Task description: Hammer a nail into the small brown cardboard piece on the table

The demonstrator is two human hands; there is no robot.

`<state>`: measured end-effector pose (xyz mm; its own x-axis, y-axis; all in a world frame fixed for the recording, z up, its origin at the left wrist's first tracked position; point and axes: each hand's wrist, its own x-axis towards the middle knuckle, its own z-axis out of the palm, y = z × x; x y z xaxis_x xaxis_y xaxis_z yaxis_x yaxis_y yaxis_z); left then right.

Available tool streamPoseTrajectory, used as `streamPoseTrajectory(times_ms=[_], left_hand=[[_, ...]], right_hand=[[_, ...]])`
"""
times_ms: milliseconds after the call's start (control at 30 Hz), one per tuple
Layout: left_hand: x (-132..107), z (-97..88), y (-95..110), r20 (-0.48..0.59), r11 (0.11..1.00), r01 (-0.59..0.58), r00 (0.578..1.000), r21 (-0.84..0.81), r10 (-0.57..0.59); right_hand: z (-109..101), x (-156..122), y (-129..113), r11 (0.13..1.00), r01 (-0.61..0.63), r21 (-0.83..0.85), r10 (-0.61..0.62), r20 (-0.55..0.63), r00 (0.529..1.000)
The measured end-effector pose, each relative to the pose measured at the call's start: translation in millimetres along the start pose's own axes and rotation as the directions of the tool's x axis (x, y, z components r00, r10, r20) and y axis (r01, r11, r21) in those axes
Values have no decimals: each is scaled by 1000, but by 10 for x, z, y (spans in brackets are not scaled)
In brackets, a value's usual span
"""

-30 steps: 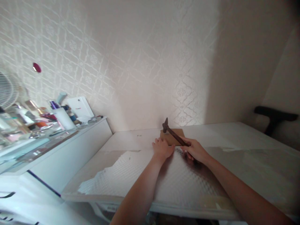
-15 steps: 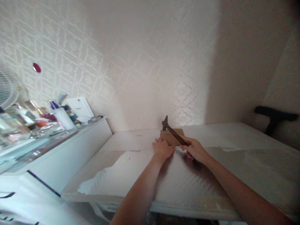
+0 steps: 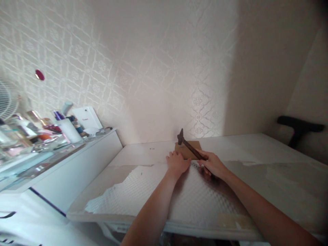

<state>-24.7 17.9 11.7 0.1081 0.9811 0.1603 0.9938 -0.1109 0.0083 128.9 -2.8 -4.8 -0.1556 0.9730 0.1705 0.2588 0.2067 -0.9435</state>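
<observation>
In the head view a hammer [image 3: 191,147] with a dark handle and head slants over a flat brown board [image 3: 192,154] on the table. My right hand [image 3: 211,163] is closed round the handle. The hammer head hangs above the board's left part; whether it touches is hard to tell. My left hand [image 3: 178,162] holds the board's near left corner, fingers bent at its left side and thumb along its front edge. Something small and light lies on the board beneath the hammer head, too small to name. A textured white sheet [image 3: 151,184] lies under my forearms.
The white table [image 3: 135,150] meets a patterned wall. At the left stands a white cabinet [image 3: 84,164] crowded with bottles, among them a white bottle [image 3: 70,130], and a white box [image 3: 87,118]. A fan [image 3: 7,99] is behind. A black T-shaped object [image 3: 298,128] stands at the right.
The hammer head has dropped slightly towards the board. My left hand keeps its place on the board's corner.
</observation>
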Motion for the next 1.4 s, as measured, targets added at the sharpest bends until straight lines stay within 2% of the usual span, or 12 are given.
streamPoseTrajectory(times_ms=[333,433,500,600,700,933,1133,1400], left_hand=[[-1,3,1,-12,1000,3,1000,8,-3],[-3,9,3,-15,1000,5,1000,4,-5],[-1,19,1,-26,1000,-1,1000,0,1],[5,31,-6,-30,1000,-15,999,2,15],[3,25,-11,-7,1000,-21,1000,11,21],[-22,-5,-8,18,999,-38,999,38,38],[-62,-35,22,-1,997,-52,999,56,52],[-99,-80,47,21,996,-70,997,55,69]], right_hand=[[-3,-13,-11,1000,13,1,-13,10,1000],[-21,-12,-41,1000,18,-24,-19,-32,999],[-50,-10,-63,992,28,-120,-39,-92,995],[-120,-10,-87,912,28,-409,-133,-231,964],[-196,-25,-103,764,-75,-641,-167,-308,937],[-261,-77,-150,507,-272,-818,-62,-349,935],[-289,-125,-173,437,-334,-835,-9,-375,927],[-290,-120,-134,430,-355,-830,7,-390,921]])
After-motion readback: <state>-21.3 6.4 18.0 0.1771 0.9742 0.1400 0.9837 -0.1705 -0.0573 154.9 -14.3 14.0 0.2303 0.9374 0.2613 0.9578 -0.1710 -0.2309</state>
